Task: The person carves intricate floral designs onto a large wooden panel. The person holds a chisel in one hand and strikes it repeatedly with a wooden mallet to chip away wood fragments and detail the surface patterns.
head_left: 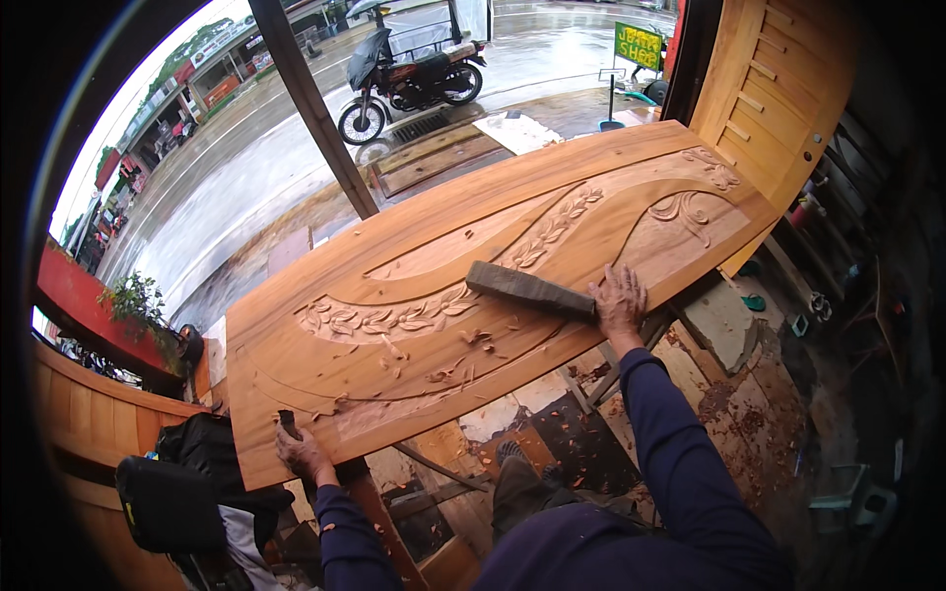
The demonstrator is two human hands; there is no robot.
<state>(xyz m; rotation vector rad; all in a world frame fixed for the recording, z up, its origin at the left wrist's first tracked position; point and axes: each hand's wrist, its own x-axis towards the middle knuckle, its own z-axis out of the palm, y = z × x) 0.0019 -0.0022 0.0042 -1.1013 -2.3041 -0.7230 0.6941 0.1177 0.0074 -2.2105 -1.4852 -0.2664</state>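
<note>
A large carved wooden door panel [552, 360] lies flat in front of me, with leaf and scroll relief along its length. My left hand [304, 458] is at the near left corner, its fingers closed round a short dark tool [287, 424] whose kind I cannot make out. On the panel's near side, toward the right, my right hand [621, 303] rests with fingers spread. A dark, worn rectangular wood block [530, 291] lies slantwise across the carving, one end against or right beside that hand's thumb side. Curled wood shavings [478, 340] are scattered on the panel's middle and left.
Another wooden door [764, 108] leans at the back right. Beneath the panel, shavings cover a patchwork floor [680, 369]. A black bag [177, 502] stands at the lower left, a green plastic stool [857, 502] at the lower right. Outside, a motorcycle [414, 84] is parked by a wet road.
</note>
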